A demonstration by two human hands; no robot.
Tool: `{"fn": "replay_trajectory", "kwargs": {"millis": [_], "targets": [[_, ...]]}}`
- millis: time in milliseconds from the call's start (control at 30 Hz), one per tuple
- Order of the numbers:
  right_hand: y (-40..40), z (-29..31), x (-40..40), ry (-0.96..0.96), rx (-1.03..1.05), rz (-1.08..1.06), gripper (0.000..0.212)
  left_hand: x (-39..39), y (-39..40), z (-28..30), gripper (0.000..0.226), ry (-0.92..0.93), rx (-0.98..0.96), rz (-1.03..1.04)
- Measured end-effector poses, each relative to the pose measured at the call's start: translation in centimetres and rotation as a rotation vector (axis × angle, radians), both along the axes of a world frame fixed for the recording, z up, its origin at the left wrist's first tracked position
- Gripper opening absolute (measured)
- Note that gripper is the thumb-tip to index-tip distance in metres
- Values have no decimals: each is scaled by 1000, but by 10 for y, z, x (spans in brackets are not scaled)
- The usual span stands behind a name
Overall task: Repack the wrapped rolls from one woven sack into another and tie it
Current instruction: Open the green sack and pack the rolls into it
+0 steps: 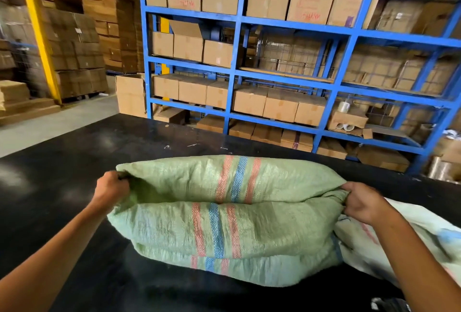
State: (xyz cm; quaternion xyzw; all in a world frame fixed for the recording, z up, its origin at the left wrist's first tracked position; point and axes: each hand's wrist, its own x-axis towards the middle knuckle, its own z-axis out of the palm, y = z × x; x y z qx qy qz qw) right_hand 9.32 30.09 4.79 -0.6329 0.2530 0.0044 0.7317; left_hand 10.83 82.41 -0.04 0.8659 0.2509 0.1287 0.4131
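A blue steel rack (294, 72) fills the background, its shelves packed with closed cardboard boxes (250, 101); one low box on the right holds rolls of clear tape (345, 126). In front lies the black worktop (74, 174), bare on its left half. On it rests a green woven sack (224, 222) with red and blue stripes, lying on its side and bulging; its contents are hidden by the cloth, probably the wrapped rolls. A paler, whitish sack (409, 237) lies against its right end, partly under the right forearm. The left hand (112, 188) has its grip clamped on the green sack's left upper corner, and the right hand (361, 203) has its grip closed on bunched fabric at the right corner, so the sack stretches between the two hands.
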Motion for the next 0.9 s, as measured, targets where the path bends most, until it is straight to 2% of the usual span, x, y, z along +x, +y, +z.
{"fn": "replay_trajectory", "kwargs": {"millis": [100, 133, 167, 200, 233, 267, 300, 367, 467, 500, 600, 667, 733, 767, 833, 900], "targets": [[-4, -1, -3, 52, 11, -54, 29, -3, -11, 6, 22, -22, -714, 13], [-9, -1, -8, 64, 40, -76, 34, -9, -11, 11, 24, -9, -873, 26], [-19, -2, -12, 51, 105, -95, 50, -11, -7, 15, 24, -8, -987, 42], [-31, -5, -15, 45, 176, -103, 71, -11, -4, 17, 20, -8, -1042, 61], [-39, -7, -19, 37, 222, -91, 80, -11, 0, 17, 13, 3, -1066, 66], [-42, -6, -23, 4, 243, -68, 74, -14, 3, 19, 8, -1, -1082, 52], [-42, -4, -28, -43, 240, -22, 58, -15, 5, 20, 7, -15, -1088, 27], [-37, 4, -36, -112, 105, 51, 32, -15, 9, 19, 10, -70, -1103, -54], [-40, 8, -35, -81, -371, 89, 43, -17, 9, 22, 11, -54, -932, -239], [-42, 6, -33, -56, -525, 80, 42, -13, 9, 18, 12, -61, -783, -255], [-38, -3, -22, -7, -982, 38, 23, -4, -2, 12, 18, -132, -348, -134], [-28, -10, -17, -11, -1123, -46, 18, -1, -9, 9, 28, -137, -21, -89], [-18, -15, -15, -54, -1050, -145, 38, 2, -9, 4, 28, -125, 269, -72], [-16, -20, -12, -77, -970, -174, 49, 3, -11, 3, 24, -106, 309, -53], [-11, -23, -7, -45, -778, -178, 55, 7, -13, 1, 21, -78, 273, -39], [-6, -24, -3, -6, -516, -152, 42, 8, -18, 5, 27, -36, 27, -12]]}}
